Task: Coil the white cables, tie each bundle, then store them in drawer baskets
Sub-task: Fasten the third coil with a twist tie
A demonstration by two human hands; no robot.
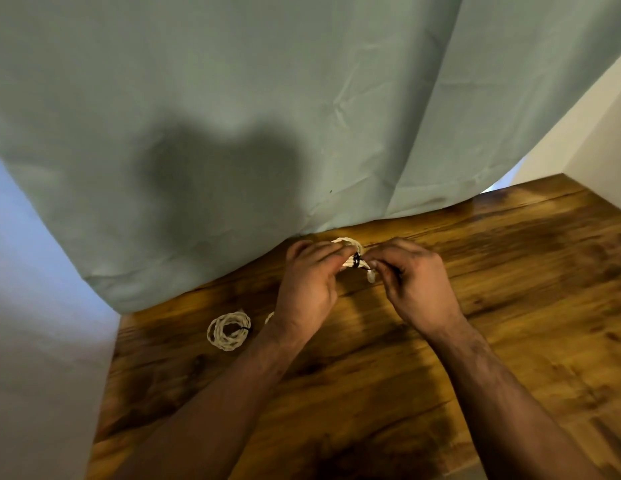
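My left hand (pixel 311 275) grips a coiled white cable bundle (pixel 347 243) over the far part of the wooden table (pixel 475 323); most of the coil is hidden behind my fingers. A black tie (pixel 356 262) wraps round the bundle between my two hands. My right hand (pixel 411 277) pinches the tie's end, and a white plug (pixel 371 276) hangs just below it. A second white cable coil (pixel 228 330), bound with a black tie, lies flat on the table at the left. Beside my left wrist a small bit of another white cable (pixel 269 317) peeks out.
A pale green curtain (pixel 267 98) hangs down to the table's far edge, just behind my hands. A white wall corner (pixel 593 161) stands at the back right. The table's left edge runs beside a light surface (pixel 42 341). No drawer or basket is in view.
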